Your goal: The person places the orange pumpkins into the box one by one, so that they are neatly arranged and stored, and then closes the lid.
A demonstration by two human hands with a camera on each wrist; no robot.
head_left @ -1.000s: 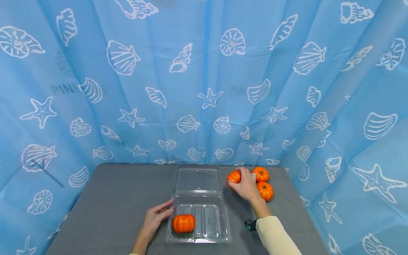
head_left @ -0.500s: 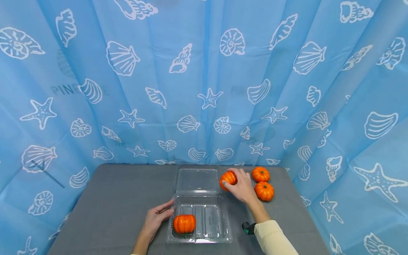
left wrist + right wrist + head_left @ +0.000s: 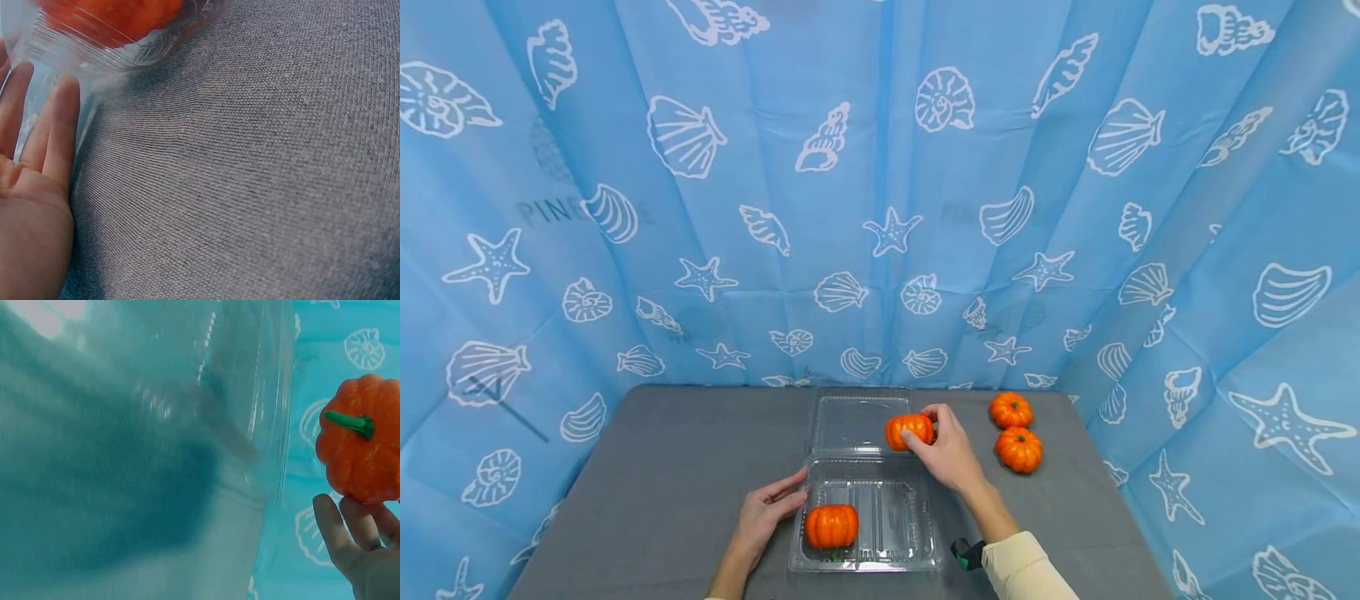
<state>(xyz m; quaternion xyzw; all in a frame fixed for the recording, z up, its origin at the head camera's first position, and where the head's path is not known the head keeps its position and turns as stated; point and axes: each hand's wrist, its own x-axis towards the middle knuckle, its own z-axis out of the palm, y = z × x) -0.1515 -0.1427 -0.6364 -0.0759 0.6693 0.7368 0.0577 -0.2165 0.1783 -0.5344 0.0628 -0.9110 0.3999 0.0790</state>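
In the head view the right hand [image 3: 951,454] pinches an orange pumpkin [image 3: 910,432] over the lid [image 3: 850,408], two loose pumpkins [image 3: 1019,450] lying near the worktop [image 3: 685,467]'s far right corner and a boxed pumpkin [image 3: 832,527] in the clear container [image 3: 887,566]'s near left corner; in the left wrist view the left hand [image 3: 37,181]'s fingers reach straight to the container; in the right wrist view fingertips meet the pinched pumpkin.

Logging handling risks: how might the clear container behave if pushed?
The clear container is probably light and flexible, given its thin see-through walls. Wide and low, it would likely slide rather than tip. Its lid, lying open behind, may drag along.
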